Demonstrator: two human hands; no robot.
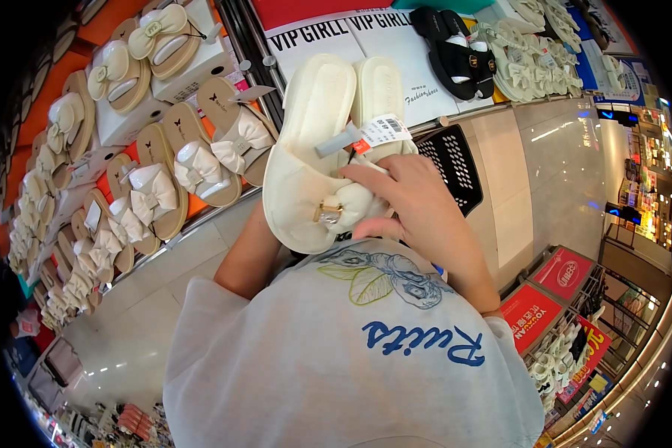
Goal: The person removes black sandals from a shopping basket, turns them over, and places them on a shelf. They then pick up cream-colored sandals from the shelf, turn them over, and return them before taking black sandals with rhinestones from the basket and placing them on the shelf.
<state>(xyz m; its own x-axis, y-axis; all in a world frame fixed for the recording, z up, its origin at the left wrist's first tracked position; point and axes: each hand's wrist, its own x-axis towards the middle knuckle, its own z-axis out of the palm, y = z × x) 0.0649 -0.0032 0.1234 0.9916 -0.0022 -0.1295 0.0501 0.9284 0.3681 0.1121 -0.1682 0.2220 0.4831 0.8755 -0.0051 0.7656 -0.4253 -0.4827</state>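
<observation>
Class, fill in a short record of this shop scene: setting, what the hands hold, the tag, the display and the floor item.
setting: shoe shop aisle, glossy tiled floor
held item: pair of cream fabric slippers with a gold buckle
right hand: resting over the slippers' toe end
left hand: hidden beneath the slippers
tag: white barcode price tag fixed to the pair
display: tan bow sandals ranked on the shelf
floor item: black perforated plastic basket

- Cream slippers point(317, 149) with a gold buckle point(327, 213).
- White price tag point(384, 131), black barcode.
- Black sandals point(455, 48) right of the slippers.
- Grey shirt point(351, 358), blue lettering.
- Black perforated basket point(452, 164).
</observation>
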